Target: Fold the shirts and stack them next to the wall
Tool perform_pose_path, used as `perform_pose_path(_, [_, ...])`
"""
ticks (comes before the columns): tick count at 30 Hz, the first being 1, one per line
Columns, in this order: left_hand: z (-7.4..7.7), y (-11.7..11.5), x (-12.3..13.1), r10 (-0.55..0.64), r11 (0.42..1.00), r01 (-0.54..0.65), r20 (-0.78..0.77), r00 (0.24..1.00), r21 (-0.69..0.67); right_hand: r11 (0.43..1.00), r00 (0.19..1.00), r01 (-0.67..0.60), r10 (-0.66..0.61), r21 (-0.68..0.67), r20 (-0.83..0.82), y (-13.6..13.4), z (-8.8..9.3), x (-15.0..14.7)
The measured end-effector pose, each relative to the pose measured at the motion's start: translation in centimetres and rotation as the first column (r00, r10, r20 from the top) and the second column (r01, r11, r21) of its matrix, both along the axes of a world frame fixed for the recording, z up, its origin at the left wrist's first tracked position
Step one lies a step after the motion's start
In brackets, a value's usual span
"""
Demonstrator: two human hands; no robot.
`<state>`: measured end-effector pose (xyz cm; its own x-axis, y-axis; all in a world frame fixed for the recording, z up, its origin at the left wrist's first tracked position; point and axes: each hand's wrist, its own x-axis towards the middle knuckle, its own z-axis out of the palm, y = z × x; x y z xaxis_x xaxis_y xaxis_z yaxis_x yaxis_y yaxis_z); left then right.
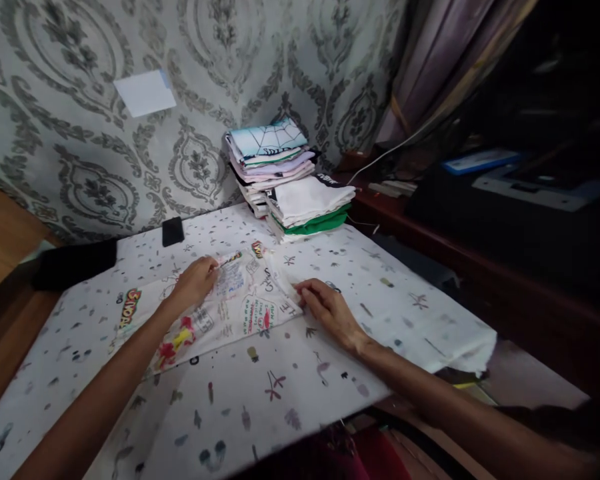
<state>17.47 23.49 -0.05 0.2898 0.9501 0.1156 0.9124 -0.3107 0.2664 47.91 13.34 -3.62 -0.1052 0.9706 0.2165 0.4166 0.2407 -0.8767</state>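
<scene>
A white T-shirt (pixel 233 303) with colourful printed lettering and drawings lies partly folded on the table. My left hand (pixel 197 280) rests over its upper middle, the fingertips pinched on the fabric. At the shirt's right end, my right hand (pixel 330 312) has thumb and forefinger closed on the edge. Part of the shirt is hidden beneath my left hand and forearm.
A patterned white cover spreads over the table (pixel 290 373). Folded clothes stand in a taller stack (pixel 270 157) and a shorter stack (pixel 310 207) by the wall. A black phone (pixel 173 231) and a black cloth (pixel 77 263) lie at the back left.
</scene>
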Motion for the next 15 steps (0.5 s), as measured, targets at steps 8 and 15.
perform_pose_path(8, [-2.0, 4.5, 2.7, 0.062, 0.997, -0.064, -0.041, 0.997, -0.049, 0.998, 0.968, -0.045, 0.036, 0.033, 0.247, -0.4, 0.2, -0.2])
perform_pose_path(15, [-1.8, 4.2, 1.9, 0.054, 0.996, -0.044, 0.128, 0.99, -0.08, 0.997, 0.95, -0.071, 0.059, 0.029, 0.305, -0.8, -0.2, -0.3])
